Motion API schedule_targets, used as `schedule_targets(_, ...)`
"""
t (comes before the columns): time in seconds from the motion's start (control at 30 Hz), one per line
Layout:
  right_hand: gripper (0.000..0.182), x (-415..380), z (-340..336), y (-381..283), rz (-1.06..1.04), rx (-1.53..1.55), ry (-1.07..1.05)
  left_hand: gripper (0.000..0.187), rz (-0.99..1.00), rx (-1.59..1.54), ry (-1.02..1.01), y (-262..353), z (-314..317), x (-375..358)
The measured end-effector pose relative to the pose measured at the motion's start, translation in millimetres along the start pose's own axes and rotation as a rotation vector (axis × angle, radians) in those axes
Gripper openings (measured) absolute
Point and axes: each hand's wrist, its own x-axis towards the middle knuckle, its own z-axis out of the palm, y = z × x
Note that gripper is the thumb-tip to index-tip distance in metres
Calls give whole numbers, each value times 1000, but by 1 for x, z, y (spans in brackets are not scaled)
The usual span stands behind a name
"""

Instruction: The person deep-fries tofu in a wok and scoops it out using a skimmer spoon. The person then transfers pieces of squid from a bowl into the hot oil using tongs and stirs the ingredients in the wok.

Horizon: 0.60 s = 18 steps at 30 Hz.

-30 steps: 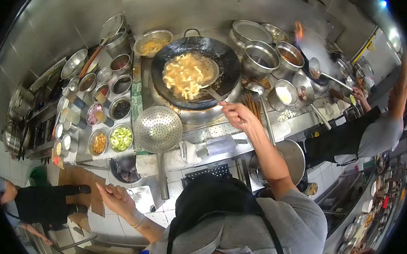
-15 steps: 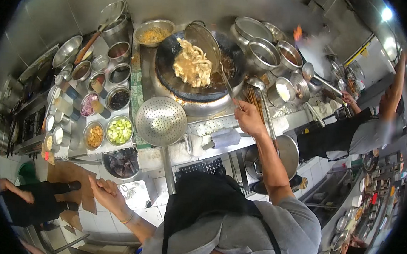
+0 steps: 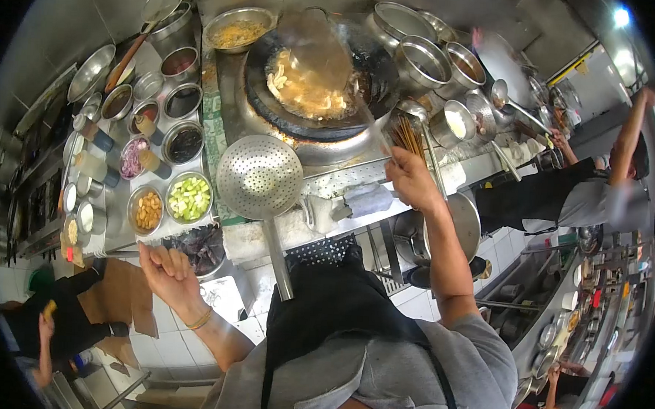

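My right hand [image 3: 413,178] is wrapped round the handle of a metal strainer [image 3: 317,52], whose head is blurred over the wok. Pale strips of food [image 3: 307,92] lie in bubbling brown liquid inside the black wok [image 3: 255,101]. My left hand [image 3: 172,276] is raised at the left, below the bowls, with its fingers loosely curled and no object visible in it. Between my hands, a perforated ladle [image 3: 260,177] rests at the counter's edge, its handle pointing towards my apron.
Bowls of green pieces [image 3: 189,197] and orange pieces [image 3: 146,210] stand left of the ladle. Metal pots [image 3: 424,61] sit right of the wok. One co-worker [image 3: 543,190] stands at the right, another person [image 3: 47,316] at the lower left.
The strips have dropped from beside the strainer into the liquid. The strainer head has moved and blurred. My left hand is slightly higher. The person at the lower left now holds something yellow.
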Motion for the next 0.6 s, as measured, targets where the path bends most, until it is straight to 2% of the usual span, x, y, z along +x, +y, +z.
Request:
schedule_targets(0.03, 36, -1, -2, -4, 177, 13, -98, 37, -6, 9, -1, 1, 0, 1)
schedule_targets(0.23, 33, -3, 1, 7, -268, -58, 140, 37, 18, 15, 69, 9, -16, -4)
schedule_targets(0.33, 34, 8, 8, -3, -227, 34, 108, 37, 25, 7, 86, 11, -21, -7)
schedule_targets(0.43, 36, 24, -8, -4, 65, -70, -130, 38, 25, -18, 52, 13, -24, -11)
schedule_targets(0.47, 37, 21, -14, -5, 131, -37, -129, 38, 31, -24, 46, 15, -23, -15)
schedule_targets(0.6, 36, 8, -44, 13, 69, 80, 60, 38, 103, -80, 11, 25, -28, -30)
